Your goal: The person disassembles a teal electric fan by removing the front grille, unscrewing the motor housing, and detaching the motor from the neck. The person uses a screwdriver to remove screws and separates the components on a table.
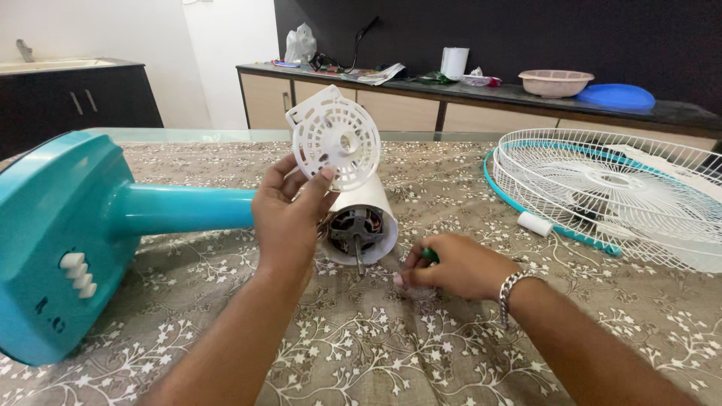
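The white motor cover plate [335, 137] was already off the fan motor [356, 226], pinched between your left hand's [286, 214] thumb and fingers just above the exposed windings. Your right hand [451, 265] lay beside the shaft, fingers closed around a green-handled tool [429, 256]; grilles [617, 192] sat detached, reassembly seemingly remaining.

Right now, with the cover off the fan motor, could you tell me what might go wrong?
The left hand pinches the white cover by its edge only; it could slip. The motor and its shaft lie bare near the right hand, which might snag. The grille lies near the table edge.
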